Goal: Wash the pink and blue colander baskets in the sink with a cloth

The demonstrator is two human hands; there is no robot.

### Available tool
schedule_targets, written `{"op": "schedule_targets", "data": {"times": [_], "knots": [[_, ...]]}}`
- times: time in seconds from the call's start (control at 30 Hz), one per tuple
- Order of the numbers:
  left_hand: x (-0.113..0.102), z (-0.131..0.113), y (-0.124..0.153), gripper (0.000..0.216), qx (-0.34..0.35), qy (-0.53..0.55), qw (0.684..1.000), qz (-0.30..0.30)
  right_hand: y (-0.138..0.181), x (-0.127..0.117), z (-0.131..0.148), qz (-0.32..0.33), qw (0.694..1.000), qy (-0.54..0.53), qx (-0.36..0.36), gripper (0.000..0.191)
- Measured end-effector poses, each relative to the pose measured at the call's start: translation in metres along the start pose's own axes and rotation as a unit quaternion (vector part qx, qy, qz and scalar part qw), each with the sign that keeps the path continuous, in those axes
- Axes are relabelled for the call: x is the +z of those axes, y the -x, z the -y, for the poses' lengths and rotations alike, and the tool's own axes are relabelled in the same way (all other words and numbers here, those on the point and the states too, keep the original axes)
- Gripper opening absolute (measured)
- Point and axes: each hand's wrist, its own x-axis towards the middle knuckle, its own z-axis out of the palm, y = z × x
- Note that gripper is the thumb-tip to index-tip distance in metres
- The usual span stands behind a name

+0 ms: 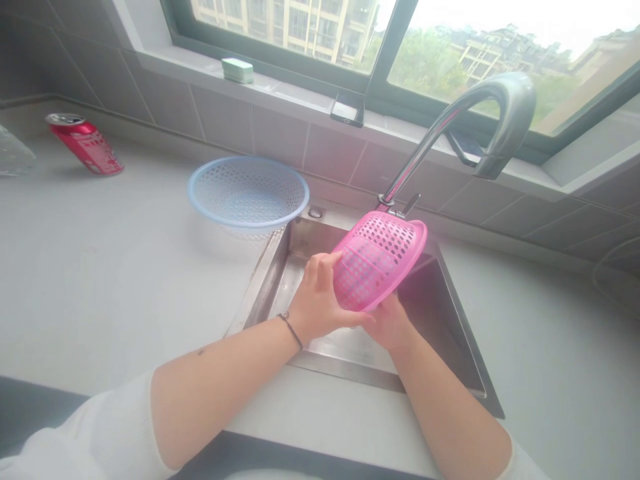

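Head cam: person stands at a stainless steel sink [263, 297], both bare hands on a pink plastic colander [380, 257]. Colander's tilted up on edge over the basin, top end right by the base of the faucet.

L hand [315, 300] is closed around the colander's near side, fingers [320, 263] curled onto the perforated wall & thumb running along under the lower edge. Firm hold, not open at all. Black cord band [290, 330] on that wrist, white sleeve [95, 433] pushed up the forearm.

R hand [391, 325] is under the colander, touching it from below. Its fingers are behind the plastic, so can't tell how far they're closed.

Chrome gooseneck faucet [480, 107] arches over the sink. Just left of the sink, on the pale grey surface [100, 280], sits a blue plastic basket [249, 192] w/ something translucent under it. Further left, a red drink can [85, 143] lies on its side, near a clear plastic item [15, 152] at the edge of view. Behind, on the window sill [280, 90], a pale green block [237, 70] & a phone [347, 110].
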Motion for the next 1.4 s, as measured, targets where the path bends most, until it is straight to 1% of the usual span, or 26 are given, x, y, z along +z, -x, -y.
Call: {"op": "schedule_targets", "data": {"times": [0.07, 0.1, 0.17, 0.23, 0.3, 0.37, 0.43, 0.5, 0.6, 0.67, 0.73, 0.8, 0.87, 0.93, 1.0, 1.1, 1.17, 1.23, 1.3, 1.4], "knots": [[-0.002, -0.001, -0.001, 0.115, -0.021, -0.013, 1.000, -0.005, -0.001, -0.001, -0.004, 0.020, 0.999, 0.031, 0.023, 0.052], [-0.003, -0.002, -0.002, 0.113, -0.023, -0.019, 1.000, 0.001, -0.001, -0.002, -0.005, 0.020, 0.999, 0.022, 0.025, 0.051], [-0.004, -0.005, -0.003, 0.111, -0.010, -0.028, 0.999, 0.021, -0.001, -0.006, -0.003, 0.002, 0.999, -0.031, 0.008, 0.048], [-0.004, -0.007, -0.004, 0.111, 0.004, -0.027, 0.999, 0.040, -0.002, -0.008, 0.000, -0.019, 0.996, -0.080, -0.025, 0.049], [-0.004, -0.007, -0.004, 0.112, -0.006, -0.020, 0.999, 0.042, -0.003, -0.007, 0.000, -0.021, 0.996, -0.084, -0.027, 0.048], [-0.004, -0.006, -0.004, 0.111, -0.034, -0.019, 0.999, 0.032, -0.004, -0.005, -0.004, -0.012, 0.999, -0.046, 0.007, 0.043], [-0.006, -0.004, -0.006, 0.108, -0.061, -0.027, 0.997, 0.023, -0.005, -0.004, -0.010, -0.003, 0.998, -0.016, 0.055, 0.044], [-0.008, -0.004, -0.009, 0.106, -0.072, -0.038, 0.996, 0.025, -0.007, -0.006, -0.013, -0.008, 0.997, -0.037, 0.071, 0.044], [-0.008, -0.006, -0.011, 0.106, -0.060, -0.032, 0.997, 0.048, -0.008, -0.012, -0.006, -0.039, 0.992, -0.121, 0.017, 0.051], [-0.007, -0.007, -0.010, 0.108, -0.054, -0.014, 0.996, 0.067, -0.008, -0.013, -0.002, -0.053, 0.988, -0.144, -0.012, 0.055], [-0.005, -0.007, -0.007, 0.110, -0.060, -0.006, 0.996, 0.067, -0.007, -0.010, -0.003, -0.043, 0.991, -0.126, -0.004, 0.050], [-0.005, -0.005, -0.006, 0.113, -0.075, -0.014, 0.996, 0.046, -0.007, -0.006, -0.008, -0.025, 0.995, -0.088, 0.026, 0.042], [-0.006, -0.001, -0.007, 0.112, -0.087, -0.027, 0.995, 0.033, -0.007, -0.003, -0.015, -0.015, 0.996, -0.069, 0.054, 0.039], [-0.009, 0.002, -0.010, 0.107, -0.076, -0.035, 0.995, 0.044, -0.009, -0.005, -0.016, -0.017, 0.995, -0.084, 0.058, 0.041], [-0.010, 0.004, -0.011, 0.106, -0.049, -0.036, 0.996, 0.067, -0.009, -0.011, -0.012, -0.024, 0.992, -0.117, 0.041, 0.049], [-0.008, 0.005, -0.010, 0.114, -0.017, -0.027, 0.994, 0.107, -0.008, -0.020, -0.002, -0.035, 0.987, -0.155, 0.004, 0.063], [-0.004, 0.006, -0.007, 0.120, -0.010, -0.025, 0.991, 0.130, -0.006, -0.020, 0.002, -0.032, 0.986, -0.166, -0.006, 0.065], [-0.002, 0.006, -0.004, 0.127, -0.016, -0.025, 0.991, 0.133, -0.005, -0.013, 0.001, -0.015, 0.987, -0.159, 0.000, 0.060], [-0.002, 0.006, -0.003, 0.131, -0.028, -0.024, 0.992, 0.120, -0.005, -0.004, -0.003, 0.006, 0.991, -0.130, 0.005, 0.051], [-0.004, 0.004, -0.003, 0.128, -0.022, -0.021, 0.995, 0.096, -0.005, 0.003, -0.007, 0.030, 0.996, -0.082, 0.003, 0.041]]}}
